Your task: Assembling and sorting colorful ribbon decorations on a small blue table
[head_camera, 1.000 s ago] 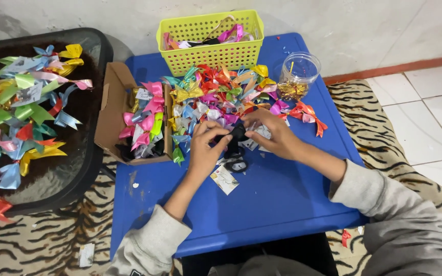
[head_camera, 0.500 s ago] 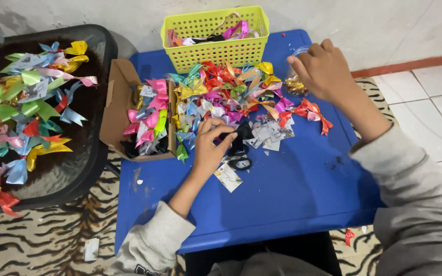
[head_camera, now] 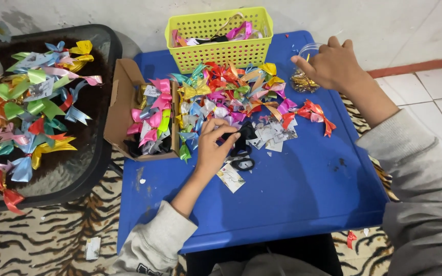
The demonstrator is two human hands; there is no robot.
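My left hand (head_camera: 212, 147) pinches a black ribbon bow (head_camera: 242, 134) just above the blue table (head_camera: 303, 199), at the near edge of a heap of coloured ribbon bows (head_camera: 231, 94). A second black loop (head_camera: 243, 164) and a small paper card (head_camera: 230, 178) lie right below that hand. My right hand (head_camera: 333, 64) is stretched to the far right corner, its fingertips at the mouth of a clear jar (head_camera: 303, 81) holding small gold pieces. Whether those fingers grip anything is hidden.
A yellow mesh basket (head_camera: 218, 46) stands at the table's back edge. An open cardboard box (head_camera: 121, 102) with more bows sits at the left. A dark round tray (head_camera: 95, 153) piled with bows stands beside the table. A red bow (head_camera: 314, 112) and paper scraps (head_camera: 274, 135) lie mid-table.
My right hand left the black bow and reached out to the jar at the back right. My left hand stayed in place, still holding the bow.
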